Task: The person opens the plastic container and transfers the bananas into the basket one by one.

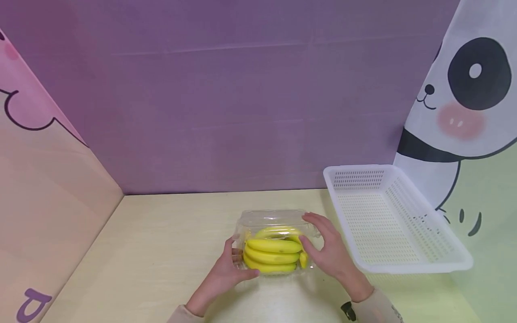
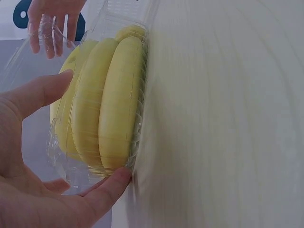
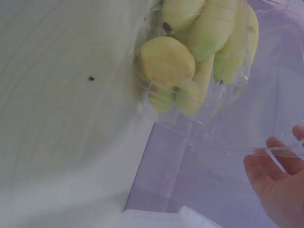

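Observation:
A clear plastic clamshell box full of yellow bananas sits on the table in front of me. Its transparent lid stands partly raised. My left hand grips the left end of the box, with the thumb on the near side and the fingers around the end. At the right, my right hand holds the lid's edge between thumb and fingers. In the right wrist view, the banana ends show through the box wall, and the lid angles away from them.
A white perforated plastic basket stands on the table to the right, close beside my right hand. The pale wooden table meets a purple backdrop behind. Side panels with cartoon prints, including a panda, stand left and right.

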Demonstrator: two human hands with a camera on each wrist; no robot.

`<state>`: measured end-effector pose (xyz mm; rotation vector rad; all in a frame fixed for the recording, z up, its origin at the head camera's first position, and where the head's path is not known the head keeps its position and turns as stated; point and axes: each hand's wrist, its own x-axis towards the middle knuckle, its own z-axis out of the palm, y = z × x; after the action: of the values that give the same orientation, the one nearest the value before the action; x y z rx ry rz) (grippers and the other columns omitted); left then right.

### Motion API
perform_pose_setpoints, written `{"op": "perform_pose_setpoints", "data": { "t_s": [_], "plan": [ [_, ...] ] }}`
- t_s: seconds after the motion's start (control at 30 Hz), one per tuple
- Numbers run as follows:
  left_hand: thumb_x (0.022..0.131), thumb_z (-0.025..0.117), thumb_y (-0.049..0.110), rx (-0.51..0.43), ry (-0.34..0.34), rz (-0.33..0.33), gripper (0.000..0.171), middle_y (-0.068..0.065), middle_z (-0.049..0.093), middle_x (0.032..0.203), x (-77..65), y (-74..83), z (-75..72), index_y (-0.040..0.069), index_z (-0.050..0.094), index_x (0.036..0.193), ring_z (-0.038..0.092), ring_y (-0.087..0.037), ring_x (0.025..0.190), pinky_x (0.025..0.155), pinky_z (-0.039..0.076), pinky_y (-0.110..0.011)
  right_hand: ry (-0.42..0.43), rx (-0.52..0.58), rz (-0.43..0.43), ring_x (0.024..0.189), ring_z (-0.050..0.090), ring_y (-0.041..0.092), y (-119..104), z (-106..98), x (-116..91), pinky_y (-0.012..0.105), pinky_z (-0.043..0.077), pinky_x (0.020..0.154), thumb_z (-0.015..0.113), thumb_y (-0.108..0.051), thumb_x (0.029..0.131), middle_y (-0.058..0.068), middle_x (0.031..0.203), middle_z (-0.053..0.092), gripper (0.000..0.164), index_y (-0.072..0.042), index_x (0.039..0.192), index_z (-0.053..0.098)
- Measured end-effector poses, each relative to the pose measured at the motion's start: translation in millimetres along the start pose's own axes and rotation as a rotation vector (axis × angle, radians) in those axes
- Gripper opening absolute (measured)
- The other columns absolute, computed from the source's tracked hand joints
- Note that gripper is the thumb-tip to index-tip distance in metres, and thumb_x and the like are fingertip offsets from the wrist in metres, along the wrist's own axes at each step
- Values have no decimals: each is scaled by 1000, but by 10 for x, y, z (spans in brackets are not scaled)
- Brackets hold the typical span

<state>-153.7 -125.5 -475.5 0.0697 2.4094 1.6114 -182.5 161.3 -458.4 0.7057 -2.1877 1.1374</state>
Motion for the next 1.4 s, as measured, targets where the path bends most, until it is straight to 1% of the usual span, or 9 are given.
{"op": "perform_pose_setpoints", "data": {
  "t_s": [0.23, 0.33, 0.43, 0.5, 0.6, 0.77, 0.97, 1.13, 1.4],
  "plan": [
    [75, 92, 22, 5, 2, -3, 112, -20, 51, 136, 13, 1, 0, 7, 17, 156, 54, -38, 124, 91, 51, -51, 22, 7, -5, 119, 60, 36, 26, -32, 12, 14, 33, 108, 76, -5, 82, 13, 129, 65, 45, 0, 126, 65],
    [75, 92, 21, 8, 0, 0, 112, -20, 51, 136, 20, -7, 1, 7, 17, 156, 54, -39, 124, 92, 51, -52, 32, 5, -4, 116, 62, 36, 29, -46, 17, 14, 36, 106, 76, -3, 82, 13, 129, 65, 45, 1, 126, 65],
    [75, 92, 21, 10, 3, 4, 112, -20, 51, 135, 24, -18, 1, 8, 17, 157, 54, -38, 123, 92, 51, -52, 37, 9, -2, 114, 62, 35, 29, -53, 21, 16, 41, 103, 76, -1, 82, 14, 127, 66, 45, 3, 125, 64],
    [75, 92, 21, 13, 6, 7, 112, -20, 52, 135, 23, -25, 2, 9, 18, 157, 54, -38, 123, 92, 51, -52, 42, 14, 4, 112, 63, 34, 25, -56, 26, 20, 45, 100, 76, 0, 82, 14, 126, 66, 45, 4, 125, 64],
    [75, 92, 20, 8, 8, 11, 111, -20, 52, 136, 18, -28, 1, 10, 18, 157, 54, -39, 124, 92, 51, -53, 53, 25, 18, 110, 64, 34, 19, -59, 34, 22, 48, 98, 76, 1, 82, 15, 124, 67, 45, 5, 125, 64],
    [75, 92, 20, 0, 3, 10, 111, -20, 51, 135, 16, -27, 0, 11, 18, 158, 54, -39, 124, 91, 51, -52, 66, 48, 39, 108, 64, 34, 21, -64, 50, 15, 45, 98, 76, 2, 82, 16, 122, 67, 44, 5, 125, 64],
    [75, 92, 21, 6, 2, 7, 112, -19, 51, 135, 14, -16, 3, 11, 18, 158, 54, -38, 123, 90, 51, -51, 76, 50, 74, 105, 66, 33, 30, -73, 58, 15, 44, 99, 76, 2, 83, 14, 118, 68, 43, 4, 124, 64],
    [75, 92, 19, 6, 4, 10, 112, -20, 52, 135, 9, -2, 0, 9, 18, 158, 54, -39, 123, 91, 51, -52, 82, 76, 92, 103, 66, 33, 44, -71, 59, 12, 43, 99, 75, 3, 84, 13, 115, 69, 41, 4, 124, 65],
    [75, 92, 21, 11, -3, 5, 112, -19, 51, 135, 19, -19, -4, 9, 17, 158, 54, -39, 124, 89, 52, -51, 107, 134, 117, 103, 65, 36, 17, -56, 93, 13, 44, 98, 72, 6, 87, 17, 118, 69, 39, 3, 126, 65]
  ]
}}
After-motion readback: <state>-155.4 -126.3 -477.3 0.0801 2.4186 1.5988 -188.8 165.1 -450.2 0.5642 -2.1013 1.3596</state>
